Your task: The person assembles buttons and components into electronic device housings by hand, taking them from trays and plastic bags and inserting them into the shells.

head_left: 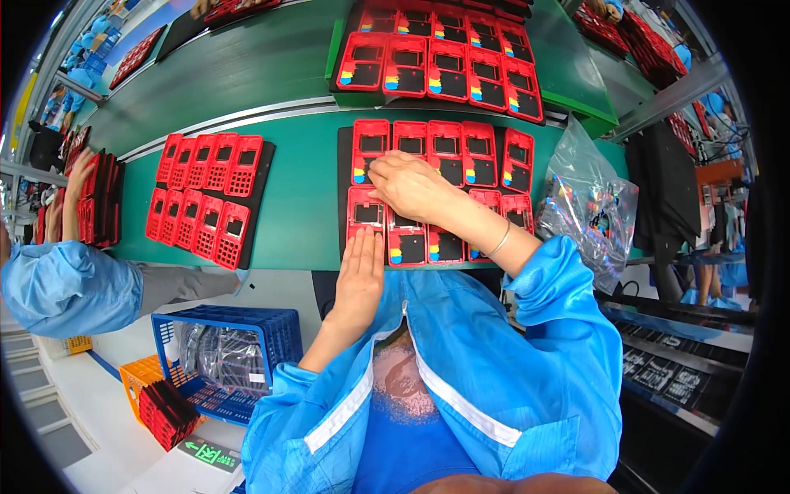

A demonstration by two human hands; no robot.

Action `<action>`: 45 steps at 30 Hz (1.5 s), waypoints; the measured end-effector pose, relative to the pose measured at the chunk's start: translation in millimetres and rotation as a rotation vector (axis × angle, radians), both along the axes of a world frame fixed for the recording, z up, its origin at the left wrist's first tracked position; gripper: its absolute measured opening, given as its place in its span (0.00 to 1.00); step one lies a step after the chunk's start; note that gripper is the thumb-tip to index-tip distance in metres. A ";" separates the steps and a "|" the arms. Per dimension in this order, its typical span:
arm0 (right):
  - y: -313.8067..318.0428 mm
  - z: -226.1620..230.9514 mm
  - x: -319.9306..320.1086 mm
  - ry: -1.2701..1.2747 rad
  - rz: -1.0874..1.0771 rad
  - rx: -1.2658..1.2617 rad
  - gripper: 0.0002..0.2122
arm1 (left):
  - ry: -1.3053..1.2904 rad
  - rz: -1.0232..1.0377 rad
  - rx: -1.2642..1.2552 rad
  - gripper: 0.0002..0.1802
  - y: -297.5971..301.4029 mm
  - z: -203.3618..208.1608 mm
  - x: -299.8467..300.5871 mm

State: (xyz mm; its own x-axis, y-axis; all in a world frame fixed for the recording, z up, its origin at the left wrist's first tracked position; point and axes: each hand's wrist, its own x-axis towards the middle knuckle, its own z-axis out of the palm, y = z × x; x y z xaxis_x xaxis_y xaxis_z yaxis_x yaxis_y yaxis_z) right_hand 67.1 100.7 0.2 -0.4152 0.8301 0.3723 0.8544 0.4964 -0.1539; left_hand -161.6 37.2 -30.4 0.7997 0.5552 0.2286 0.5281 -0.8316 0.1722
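Two rows of red phone housings [445, 142] lie on a black foam tray [346, 145] in front of me. Most of them show a dark window and a small yellow-and-blue piece in a lower corner. My left hand [360, 276] rests with its fingers stretched out on the near-left red housing [365, 212]. Over the top of that housing my right hand [414, 188] is bent, thumb and fingertips drawn together. Whatever sits between those fingertips is too small to make out. A clear plastic bag [586, 198] holding small coloured parts lies to the right of the tray.
Another tray of red housings [444, 68] sits on the raised shelf ahead. Keypad-fronted red housings [191, 198] lie on a tray at left, near a co-worker's blue sleeve [74, 284]. A blue crate [284, 329] stands below on the floor. Black foam sheets [668, 177] are stacked at right.
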 end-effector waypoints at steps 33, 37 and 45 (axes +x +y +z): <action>-5.4 11.2 32.2 -0.161 -0.005 -0.007 0.16 | 0.096 -0.200 0.082 0.30 140.7 33.7 35.9; 5.7 15.9 36.4 -0.150 0.035 -0.057 0.14 | 0.095 -0.198 0.048 0.31 143.3 34.9 39.3; -1.0 12.5 33.0 -0.169 -0.050 -0.044 0.15 | 0.111 -0.171 0.033 0.34 144.1 31.3 42.8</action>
State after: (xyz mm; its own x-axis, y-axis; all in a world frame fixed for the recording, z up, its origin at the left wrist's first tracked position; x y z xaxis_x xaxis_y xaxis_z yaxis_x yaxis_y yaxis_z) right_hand 100.1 99.7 12.8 -0.4266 0.8651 0.2638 0.8933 0.4486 -0.0268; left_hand -118.9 181.4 0.9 0.9030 0.4027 0.1498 0.3927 -0.9150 0.0925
